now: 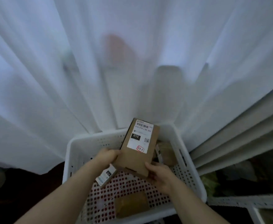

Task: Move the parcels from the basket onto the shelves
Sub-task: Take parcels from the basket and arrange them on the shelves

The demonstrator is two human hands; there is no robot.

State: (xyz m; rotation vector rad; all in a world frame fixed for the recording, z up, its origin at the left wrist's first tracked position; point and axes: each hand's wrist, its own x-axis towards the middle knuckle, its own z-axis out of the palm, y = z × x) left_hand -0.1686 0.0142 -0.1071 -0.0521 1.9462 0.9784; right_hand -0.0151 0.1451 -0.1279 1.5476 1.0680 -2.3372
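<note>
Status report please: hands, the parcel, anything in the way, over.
Gripping the cardboard parcel with left hand and right hand. Held over the basket, not yet shelved. A small parcel lies inside below; nothing seen in the way.

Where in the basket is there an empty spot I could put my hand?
The bare dotted floor in the middle of the basket is free, between the small labelled box, the yellow packet and the right wall. The far right corner is crowded with brown parcels.
</note>
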